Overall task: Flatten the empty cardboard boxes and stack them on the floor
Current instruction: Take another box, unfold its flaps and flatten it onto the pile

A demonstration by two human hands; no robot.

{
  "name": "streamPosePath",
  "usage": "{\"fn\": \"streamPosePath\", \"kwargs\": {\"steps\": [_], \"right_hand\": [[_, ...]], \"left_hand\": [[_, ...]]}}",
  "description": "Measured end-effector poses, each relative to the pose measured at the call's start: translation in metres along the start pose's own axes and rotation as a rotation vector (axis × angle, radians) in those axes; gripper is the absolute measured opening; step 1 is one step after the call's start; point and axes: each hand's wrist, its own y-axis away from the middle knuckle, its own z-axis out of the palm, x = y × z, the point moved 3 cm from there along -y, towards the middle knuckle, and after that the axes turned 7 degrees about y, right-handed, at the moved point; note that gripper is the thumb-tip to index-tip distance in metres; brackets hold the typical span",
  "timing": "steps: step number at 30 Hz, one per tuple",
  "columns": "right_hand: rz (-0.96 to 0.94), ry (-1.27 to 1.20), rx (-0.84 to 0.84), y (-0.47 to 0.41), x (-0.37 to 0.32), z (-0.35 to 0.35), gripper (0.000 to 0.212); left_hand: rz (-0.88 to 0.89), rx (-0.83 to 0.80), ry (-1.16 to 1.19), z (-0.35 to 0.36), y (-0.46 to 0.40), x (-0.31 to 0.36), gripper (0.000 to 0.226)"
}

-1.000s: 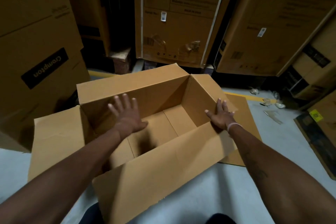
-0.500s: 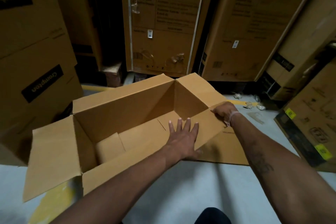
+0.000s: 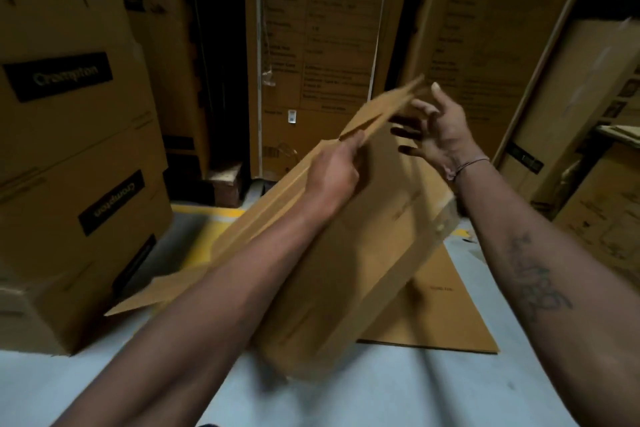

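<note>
The cardboard box [image 3: 349,246] is lifted off the floor and tilted, its upper end raised away from the person and its lower corner hanging low and near, and its walls look pressed close together, so the step in hand seems to be the collapsing itself. The left hand [image 3: 332,177] grips the box's top edge, fingers curled over it. Just beyond that grip a flap [image 3: 388,111] sticks up and outward, blurred. Right of the grip the right hand [image 3: 440,135] hovers beside the flap with fingers spread and loosely bent, holding nothing; whether a fingertip touches the card I cannot tell. Below the grip a flattened sheet [image 3: 446,315] lies on the pale floor [image 3: 450,392]. The next move likely calls for pressing the box fully flat and laying it squarely on that sheet.
</note>
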Motion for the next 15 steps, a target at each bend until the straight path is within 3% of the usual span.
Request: {"fn": "streamPosePath", "kwargs": {"steps": [2, 3, 7, 10, 15], "right_hand": [[-0.078, 0.044, -0.05, -0.002, -0.008, 0.023, 0.076], [-0.104, 0.166, 0.005, -0.006, -0.006, 0.032, 0.076], [-0.235, 1.021, 0.185, -0.022, 0.02, 0.055, 0.085], [-0.108, 1.231, 0.147, -0.027, 0.062, 0.054, 0.09], [0.148, 1.419, -0.091, -0.026, 0.158, 0.056, 0.099]], "left_hand": [[-0.058, 0.101, 0.215, -0.026, -0.022, 0.001, 0.048], [-0.078, 0.17, 0.294, -0.038, -0.032, -0.001, 0.048], [-0.179, 0.414, 0.527, -0.079, -0.054, -0.039, 0.03], [-0.395, 0.522, 0.622, -0.085, -0.058, -0.097, 0.029], [-0.719, 0.654, 0.885, -0.053, -0.018, -0.183, 0.034]]}}
